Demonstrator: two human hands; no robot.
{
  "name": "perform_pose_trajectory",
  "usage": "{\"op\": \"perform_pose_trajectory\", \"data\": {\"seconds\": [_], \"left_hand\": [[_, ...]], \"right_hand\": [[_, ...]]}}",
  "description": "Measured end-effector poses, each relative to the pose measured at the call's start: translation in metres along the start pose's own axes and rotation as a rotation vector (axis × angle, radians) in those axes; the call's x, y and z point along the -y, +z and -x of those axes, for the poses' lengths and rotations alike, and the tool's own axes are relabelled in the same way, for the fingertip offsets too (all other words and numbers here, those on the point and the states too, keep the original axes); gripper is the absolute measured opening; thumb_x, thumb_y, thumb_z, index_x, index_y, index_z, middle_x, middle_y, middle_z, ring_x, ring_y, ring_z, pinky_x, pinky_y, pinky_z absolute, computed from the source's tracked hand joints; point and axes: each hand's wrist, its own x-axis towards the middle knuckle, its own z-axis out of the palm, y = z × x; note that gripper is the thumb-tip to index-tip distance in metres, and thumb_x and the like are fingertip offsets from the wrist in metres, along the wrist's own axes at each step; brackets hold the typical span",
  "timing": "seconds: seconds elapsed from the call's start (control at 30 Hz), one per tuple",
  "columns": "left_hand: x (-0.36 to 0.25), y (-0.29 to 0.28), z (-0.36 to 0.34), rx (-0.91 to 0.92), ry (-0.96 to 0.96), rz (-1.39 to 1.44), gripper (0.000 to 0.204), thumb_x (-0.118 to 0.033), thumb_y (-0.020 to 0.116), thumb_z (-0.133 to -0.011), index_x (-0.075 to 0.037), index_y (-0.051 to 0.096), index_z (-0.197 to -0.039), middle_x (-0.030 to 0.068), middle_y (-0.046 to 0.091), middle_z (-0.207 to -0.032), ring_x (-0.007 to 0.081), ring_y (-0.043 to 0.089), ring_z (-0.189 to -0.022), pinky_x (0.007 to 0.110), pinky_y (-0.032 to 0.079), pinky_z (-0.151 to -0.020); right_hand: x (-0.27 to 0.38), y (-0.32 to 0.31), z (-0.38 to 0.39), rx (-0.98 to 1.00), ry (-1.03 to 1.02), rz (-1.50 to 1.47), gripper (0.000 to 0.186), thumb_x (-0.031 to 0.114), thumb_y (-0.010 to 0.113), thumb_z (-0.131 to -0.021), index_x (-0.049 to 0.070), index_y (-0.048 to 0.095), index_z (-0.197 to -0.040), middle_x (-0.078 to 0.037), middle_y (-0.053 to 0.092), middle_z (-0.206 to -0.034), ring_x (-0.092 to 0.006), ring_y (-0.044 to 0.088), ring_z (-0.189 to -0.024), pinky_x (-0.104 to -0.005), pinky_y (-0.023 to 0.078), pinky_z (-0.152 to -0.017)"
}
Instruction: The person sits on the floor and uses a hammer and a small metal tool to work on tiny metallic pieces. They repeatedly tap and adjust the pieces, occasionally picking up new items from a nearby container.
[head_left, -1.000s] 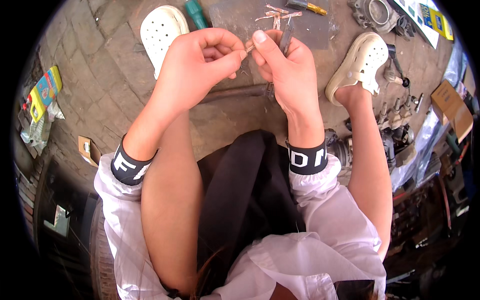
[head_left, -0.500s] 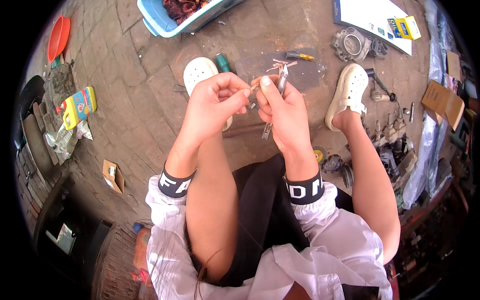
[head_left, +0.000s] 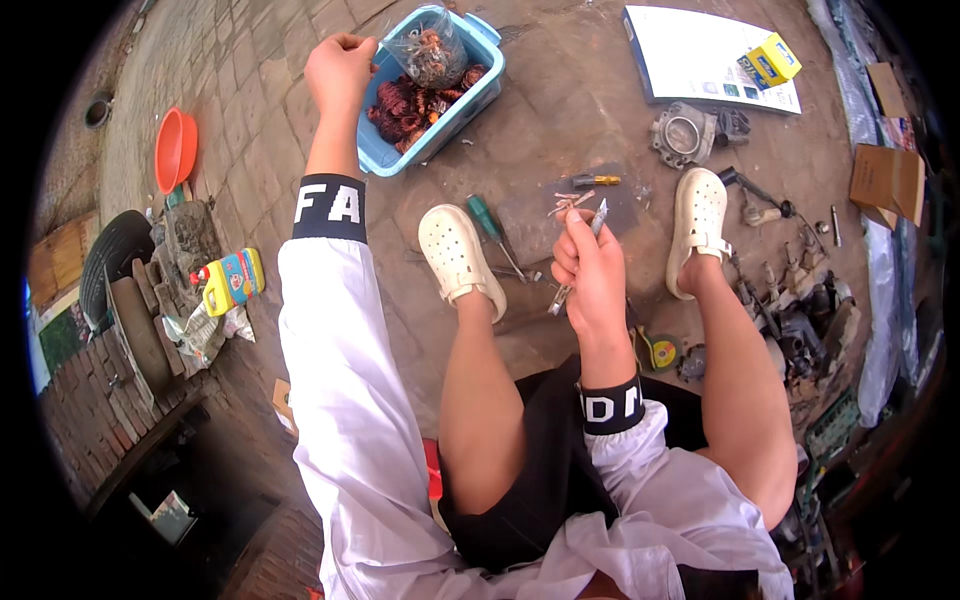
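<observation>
- My L hand (head_left: 341,72) is hovering by the L rim of the blue bin (head_left: 452,122); fingers are curling, tips partly hidden, so I'm not managing to tell if they're pinching anything.
- My R hand (head_left: 592,262) is gripping 1 slim metal tool (head_left: 558,299); 1 pointed end is showing past the fingers, the other end is poking out on the L side, nearer me.
- R thumb + forefinger are bending in close to each other; can't tell if they're also pinching a small bit.
- Copper strips (head_left: 566,202) are lying in a small pile on the dark flat plate (head_left: 616,214), approx. just past my R fingertips in view.
- 1 yellow-handled tool (head_left: 602,181) is lying near the plate's far edge.
- Blue bin is holding reddish-brown wire coils (head_left: 392,112) + 1 clear plastic bag (head_left: 434,58) w/ coppery scraps, bag resting on top.
- 1 green-handled screwdriver (head_left: 484,214) is lying betw. the plate & my L clog (head_left: 452,246).
- My R clog (head_left: 700,212) is standing on the other side of the plate.
- 1 round-holed metal part (head_left: 682,136) is sitting beyond my R clog, near the white box (head_left: 680,50), w/ 1 yellow carton (head_left: 772,60) lying on it.
</observation>
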Motion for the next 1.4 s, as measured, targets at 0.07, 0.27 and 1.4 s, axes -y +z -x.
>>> {"op": "perform_pose_trajectory", "data": {"seconds": [0.07, 0.27, 1.4], "left_hand": [[0.004, 0.012, -0.017, 0.038, 0.000, -0.148, 0.022, -0.025, 0.071, -0.083, -0.003, 0.074, -0.087, 0.0074, 0.073, -0.073, 0.0141, 0.071, -0.064, 0.029, 0.055, -0.065], [0.048, 0.014, -0.022, -0.064, 0.178, -0.065, 0.022, -0.020, 0.061, -0.088, -0.010, 0.076, -0.101, 0.0070, 0.074, -0.077, 0.0146, 0.072, -0.072, 0.028, 0.053, -0.072], [0.035, 0.158, 0.277, 0.480, 0.329, 0.097, 0.015, -0.009, 0.072, -0.079, -0.006, 0.067, -0.093, 0.0081, 0.062, -0.088, 0.0249, 0.061, -0.078, 0.035, 0.050, -0.071]], "right_hand": [[-0.004, -0.004, -0.007, -0.018, 0.007, -0.028, 0.014, 0.019, 0.056, -0.099, 0.005, 0.058, -0.100, 0.009, 0.036, -0.065, -0.0014, 0.028, -0.053, -0.0207, 0.022, -0.047], [-0.008, -0.029, -0.023, -0.128, -0.010, -0.130, 0.016, 0.017, 0.056, -0.099, 0.003, 0.056, -0.106, 0.006, 0.041, -0.071, -0.0025, 0.031, -0.056, -0.0207, 0.025, -0.049], [-0.094, -0.121, -0.088, -0.314, -0.351, 0.799, 0.019, 0.014, 0.069, -0.086, 0.001, 0.066, -0.100, -0.004, 0.064, -0.074, -0.0125, 0.061, -0.070, -0.0294, 0.049, -0.066]]}}
